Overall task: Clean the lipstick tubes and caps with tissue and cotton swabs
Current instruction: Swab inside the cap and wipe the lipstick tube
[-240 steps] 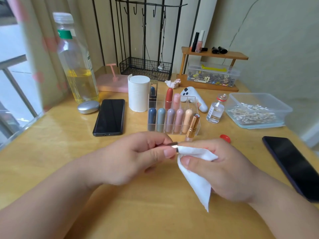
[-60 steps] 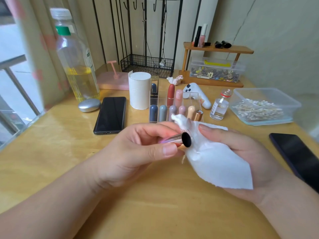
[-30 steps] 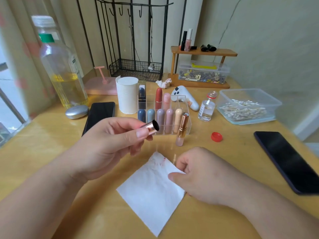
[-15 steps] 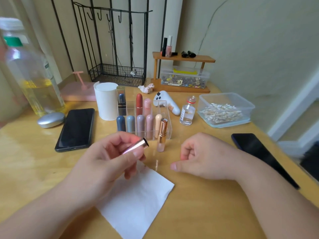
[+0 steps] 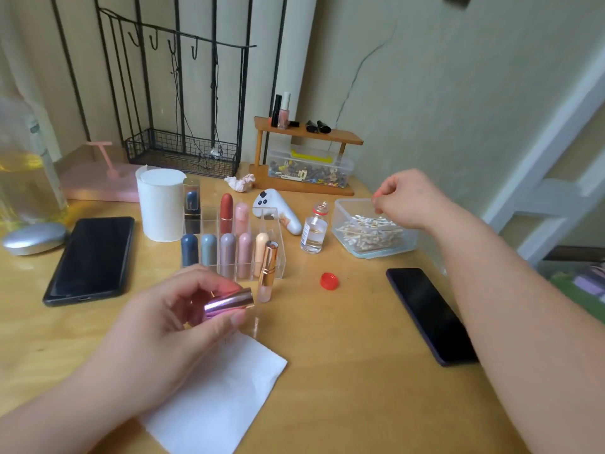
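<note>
Rose-gold cap (image 5: 229, 304) sits near-centre, pinched betw. thumb & fingers of left hand (image 5: 157, 335), above 1 tissue (image 5: 226, 398) on tabletop. Right hand (image 5: 406, 199) hovers over swab tub (image 5: 376, 252), far right, fingers curled; can't tell if it grips a swab. Take 1 swab only, turn cap's open end rightward. Count: 1 uncapped tube (image 5: 267, 273), 8 lipsticks in organiser (image 5: 280, 237).

Metallic pink cap (image 5: 229, 303), white tissue (image 5: 216, 398), red bottle cap (image 5: 329, 280), yellowish wooden table (image 5: 343, 371).
</note>
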`<state>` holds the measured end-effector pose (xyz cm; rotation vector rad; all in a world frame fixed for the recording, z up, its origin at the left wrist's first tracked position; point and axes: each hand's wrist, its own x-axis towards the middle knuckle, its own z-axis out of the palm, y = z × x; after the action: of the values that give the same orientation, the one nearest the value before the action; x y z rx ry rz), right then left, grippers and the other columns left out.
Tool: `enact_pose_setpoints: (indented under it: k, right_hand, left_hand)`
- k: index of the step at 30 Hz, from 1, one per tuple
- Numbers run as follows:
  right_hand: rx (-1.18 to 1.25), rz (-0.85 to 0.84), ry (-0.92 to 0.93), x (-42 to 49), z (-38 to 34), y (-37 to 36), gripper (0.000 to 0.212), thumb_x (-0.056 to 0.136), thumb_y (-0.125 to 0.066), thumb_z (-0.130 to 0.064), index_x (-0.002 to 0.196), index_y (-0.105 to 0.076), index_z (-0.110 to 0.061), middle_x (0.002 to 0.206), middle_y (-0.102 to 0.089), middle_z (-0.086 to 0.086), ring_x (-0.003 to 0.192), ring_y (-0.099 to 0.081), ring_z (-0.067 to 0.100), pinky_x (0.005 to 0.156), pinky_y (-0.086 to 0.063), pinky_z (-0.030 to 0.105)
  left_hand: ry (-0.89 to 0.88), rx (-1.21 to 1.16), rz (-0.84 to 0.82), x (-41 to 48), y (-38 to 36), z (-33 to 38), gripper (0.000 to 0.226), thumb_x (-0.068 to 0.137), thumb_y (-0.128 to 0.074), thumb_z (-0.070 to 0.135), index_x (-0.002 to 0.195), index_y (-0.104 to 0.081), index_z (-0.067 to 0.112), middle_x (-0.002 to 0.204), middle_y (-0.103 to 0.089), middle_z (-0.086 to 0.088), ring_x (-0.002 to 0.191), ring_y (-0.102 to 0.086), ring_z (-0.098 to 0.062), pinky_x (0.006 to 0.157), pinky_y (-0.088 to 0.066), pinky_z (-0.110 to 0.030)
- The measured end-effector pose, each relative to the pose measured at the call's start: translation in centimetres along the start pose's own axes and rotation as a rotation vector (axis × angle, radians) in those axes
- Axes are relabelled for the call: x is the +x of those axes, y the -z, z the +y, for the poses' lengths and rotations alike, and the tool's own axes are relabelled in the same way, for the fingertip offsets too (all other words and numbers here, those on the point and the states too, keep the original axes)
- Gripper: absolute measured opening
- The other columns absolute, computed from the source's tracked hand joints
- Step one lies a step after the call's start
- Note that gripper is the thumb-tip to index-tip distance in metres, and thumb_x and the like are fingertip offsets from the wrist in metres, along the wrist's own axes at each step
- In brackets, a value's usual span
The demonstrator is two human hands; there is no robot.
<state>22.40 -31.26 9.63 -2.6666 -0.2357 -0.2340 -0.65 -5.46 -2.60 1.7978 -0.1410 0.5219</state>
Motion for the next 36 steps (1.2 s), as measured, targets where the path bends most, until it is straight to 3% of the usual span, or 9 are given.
enact_pose_setpoints:
  k: [6,10,19,22,25,28,31,33,36]
  right_hand:
    - [-0.276,-0.152,-0.056,4.2,0.5,-1.4,0.016,0.080,-0.073,-0.021,0.084,-0.076,-0.006,0.094,-0.074,0.014,0.079,-0.065,0.025,0.078,-0.057,0.036]
    - [-0.346,-0.341,-0.128,4.6,-0.3,-1.9,0.024,0.086,-0.073,-0.030,0.091,-0.074,-0.006,0.083,-0.073,0.004,0.068,-0.062,0.017,0.056,-0.046,0.025]
    - [-0.529,-0.380,-0.095,4.4,-1.5,-3.0,0.012,0.083,-0.064,-0.013,0.074,-0.058,-0.007,0.070,-0.054,0.007,0.056,-0.048,0.019,0.055,-0.041,0.026]
    - [-0.473,-0.422,-0.132,4.8,-1.3,-2.4,0.013,0.082,-0.070,-0.011,0.069,-0.067,-0.008,0.070,-0.056,0.007,0.059,-0.044,0.021,0.050,-0.034,0.025]
    - [-0.300,-0.358,-0.166,5.0,-0.4,-1.2,0.016,0.083,-0.075,-0.012,0.098,-0.077,-0.006,0.085,-0.068,0.006,0.073,-0.053,0.023,0.056,-0.039,0.027]
    - [-0.025,-0.203,-0.167,4.5,0.8,-0.5,0.032,0.078,-0.078,-0.003,0.108,-0.072,-0.010,0.095,-0.068,0.006,0.091,-0.062,0.023,0.080,-0.053,0.034]
    - [0.244,-0.084,-0.223,3.4,1.7,-0.8,0.049,0.072,-0.083,0.002,0.115,-0.070,-0.018,0.096,-0.067,0.001,0.108,-0.061,0.024,0.101,-0.050,0.040]
    - [0.362,-0.060,-0.253,3.0,2.2,-1.2,0.050,0.073,-0.081,0.004,0.116,-0.068,-0.018,0.099,-0.070,0.005,0.097,-0.063,0.022,0.092,-0.054,0.038]
    - [0.531,-0.060,-0.292,2.3,1.8,-1.5,0.037,0.083,-0.066,0.014,0.113,-0.060,-0.006,0.092,-0.072,0.019,0.062,-0.061,0.017,0.059,-0.055,0.027]
  left_hand:
    - [-0.031,0.015,-0.003,0.1,-0.1,-0.2,0.041,0.069,-0.077,0.053,0.101,-0.075,0.027,0.090,-0.070,-0.003,0.074,-0.066,-0.031,0.067,-0.055,-0.048]
    - [-0.048,0.035,0.005,0.1,-0.1,-0.3,0.040,0.069,-0.077,0.052,0.101,-0.074,0.028,0.090,-0.070,-0.002,0.074,-0.067,-0.030,0.063,-0.055,-0.046]
    - [-0.055,0.035,0.012,0.3,0.0,-0.8,0.040,0.070,-0.077,0.051,0.102,-0.075,0.026,0.090,-0.069,-0.005,0.075,-0.063,-0.036,0.070,-0.055,-0.051]
    - [-0.058,0.019,0.010,0.2,0.0,-0.8,0.039,0.071,-0.077,0.051,0.101,-0.075,0.027,0.091,-0.070,-0.005,0.076,-0.063,-0.037,0.071,-0.055,-0.053]
    - [-0.051,0.013,0.011,0.2,0.0,-0.6,0.038,0.070,-0.076,0.052,0.100,-0.075,0.029,0.092,-0.070,-0.005,0.079,-0.066,-0.034,0.073,-0.056,-0.053]
    - [-0.050,0.003,0.012,0.2,-0.1,-0.6,0.040,0.070,-0.077,0.052,0.101,-0.075,0.027,0.091,-0.070,-0.005,0.079,-0.065,-0.034,0.073,-0.056,-0.053]
    - [-0.050,0.006,0.012,0.2,-0.1,-0.5,0.041,0.069,-0.076,0.053,0.101,-0.075,0.026,0.090,-0.070,-0.004,0.077,-0.064,-0.033,0.071,-0.055,-0.051]
    - [-0.049,0.000,0.010,0.1,-0.2,-0.4,0.040,0.070,-0.077,0.053,0.101,-0.075,0.027,0.090,-0.070,-0.003,0.078,-0.065,-0.032,0.073,-0.055,-0.052]
    - [-0.046,-0.007,0.011,0.1,-0.2,-0.3,0.039,0.071,-0.077,0.052,0.101,-0.075,0.027,0.090,-0.070,-0.003,0.078,-0.064,-0.033,0.075,-0.054,-0.055]
